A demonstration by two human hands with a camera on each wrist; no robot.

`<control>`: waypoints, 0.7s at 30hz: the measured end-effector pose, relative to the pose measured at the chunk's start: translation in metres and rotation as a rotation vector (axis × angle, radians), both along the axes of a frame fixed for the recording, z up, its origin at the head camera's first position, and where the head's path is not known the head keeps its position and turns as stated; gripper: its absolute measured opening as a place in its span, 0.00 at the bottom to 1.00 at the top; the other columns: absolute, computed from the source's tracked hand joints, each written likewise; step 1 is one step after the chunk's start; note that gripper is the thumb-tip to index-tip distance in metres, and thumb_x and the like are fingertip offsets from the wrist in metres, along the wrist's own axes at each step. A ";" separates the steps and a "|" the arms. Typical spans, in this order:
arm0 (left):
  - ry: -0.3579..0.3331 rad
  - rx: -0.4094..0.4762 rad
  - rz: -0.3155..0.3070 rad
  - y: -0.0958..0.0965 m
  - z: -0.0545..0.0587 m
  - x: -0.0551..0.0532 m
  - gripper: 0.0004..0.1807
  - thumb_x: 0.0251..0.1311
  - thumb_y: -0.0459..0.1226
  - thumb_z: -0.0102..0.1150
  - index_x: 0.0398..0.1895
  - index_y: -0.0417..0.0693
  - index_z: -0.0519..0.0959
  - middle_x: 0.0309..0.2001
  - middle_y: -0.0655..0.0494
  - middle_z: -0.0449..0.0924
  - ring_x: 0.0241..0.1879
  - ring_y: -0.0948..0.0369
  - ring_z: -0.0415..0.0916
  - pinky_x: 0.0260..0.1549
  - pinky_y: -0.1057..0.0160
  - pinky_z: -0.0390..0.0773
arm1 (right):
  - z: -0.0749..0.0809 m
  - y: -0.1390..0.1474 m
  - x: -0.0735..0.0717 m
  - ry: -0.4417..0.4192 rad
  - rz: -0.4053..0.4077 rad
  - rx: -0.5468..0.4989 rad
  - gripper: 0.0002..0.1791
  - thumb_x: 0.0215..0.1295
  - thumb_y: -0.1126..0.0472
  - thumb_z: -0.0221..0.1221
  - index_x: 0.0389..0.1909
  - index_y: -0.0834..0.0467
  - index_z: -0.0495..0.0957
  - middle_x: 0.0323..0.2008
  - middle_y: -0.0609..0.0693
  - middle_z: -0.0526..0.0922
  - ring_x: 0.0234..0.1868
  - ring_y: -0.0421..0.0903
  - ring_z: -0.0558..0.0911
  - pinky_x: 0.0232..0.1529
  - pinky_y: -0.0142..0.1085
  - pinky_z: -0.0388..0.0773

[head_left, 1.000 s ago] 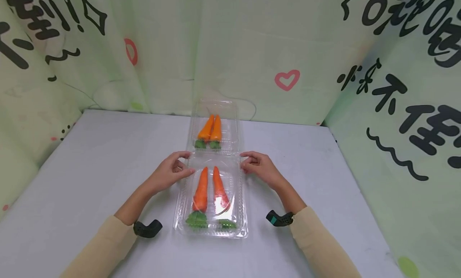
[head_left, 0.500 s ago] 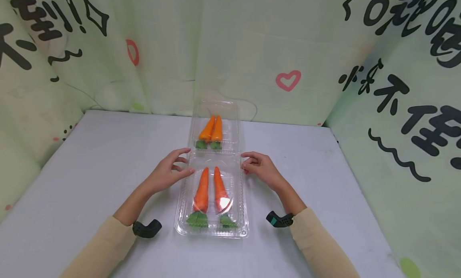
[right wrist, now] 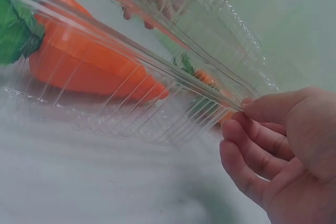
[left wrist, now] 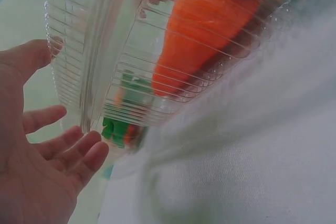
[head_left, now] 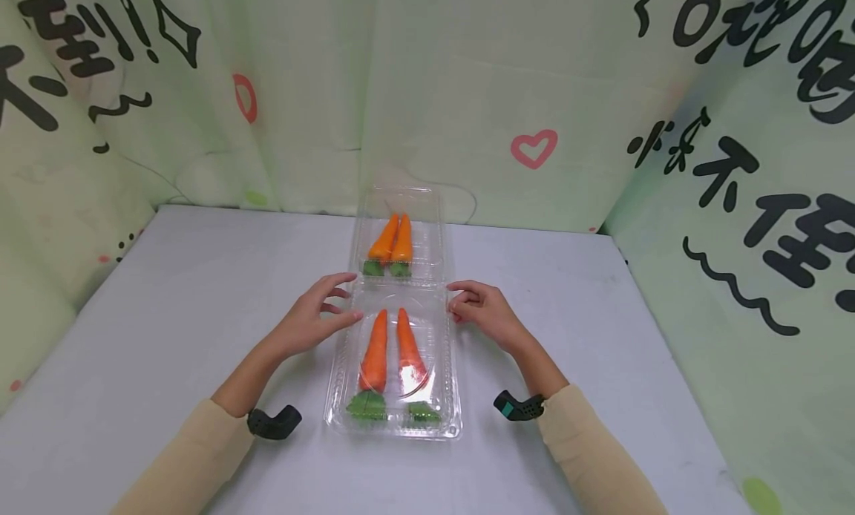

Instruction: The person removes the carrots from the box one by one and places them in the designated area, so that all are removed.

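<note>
A clear plastic clamshell box (head_left: 441,366) lies on the table with its lid down. Inside are two orange toy carrots, a left carrot (head_left: 375,355) and a right carrot (head_left: 410,344), with green leafy tops toward me. At the box's far left corner is my left hand (head_left: 312,315), its fingers spread and its thumb at the lid's side. Its palm and loosely bent fingers show in the left wrist view. On the opposite side, my right hand (right wrist: 278,145) pinches the seam rim between thumb and forefinger, other fingers curled below.
Directly behind stands a second clear plastic box (head_left: 430,240) holding two smaller orange carrots (head_left: 401,239). The white table (head_left: 568,300) reaches back to a pale green printed curtain (head_left: 461,77), which also hangs at both sides.
My left fingers have spread and lifted a little from the box's edge, the forefinger straighter than before. My right hand and both boxes stay almost where they were.
</note>
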State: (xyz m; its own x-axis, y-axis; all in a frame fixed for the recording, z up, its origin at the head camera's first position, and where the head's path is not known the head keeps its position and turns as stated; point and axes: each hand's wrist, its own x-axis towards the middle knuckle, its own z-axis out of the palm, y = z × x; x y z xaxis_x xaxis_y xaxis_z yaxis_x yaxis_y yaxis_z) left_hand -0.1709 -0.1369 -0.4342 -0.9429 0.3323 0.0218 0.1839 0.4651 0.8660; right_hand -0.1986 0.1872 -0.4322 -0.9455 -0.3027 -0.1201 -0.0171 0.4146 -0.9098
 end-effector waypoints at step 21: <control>0.069 -0.009 -0.015 -0.001 0.015 0.001 0.40 0.57 0.45 0.66 0.72 0.53 0.60 0.72 0.48 0.58 0.67 0.49 0.60 0.61 0.44 0.72 | -0.001 -0.002 0.000 -0.015 -0.013 -0.036 0.22 0.68 0.62 0.57 0.60 0.64 0.71 0.36 0.55 0.81 0.31 0.42 0.81 0.40 0.30 0.83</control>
State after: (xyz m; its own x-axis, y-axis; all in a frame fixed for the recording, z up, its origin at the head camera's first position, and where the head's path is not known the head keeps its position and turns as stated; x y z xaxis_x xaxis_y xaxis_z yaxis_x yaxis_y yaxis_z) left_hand -0.1701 -0.1379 -0.4195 -0.9341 0.3472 0.0834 0.2500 0.4692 0.8469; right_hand -0.1985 0.1857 -0.4330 -0.9475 -0.2951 -0.1234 0.0014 0.3820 -0.9242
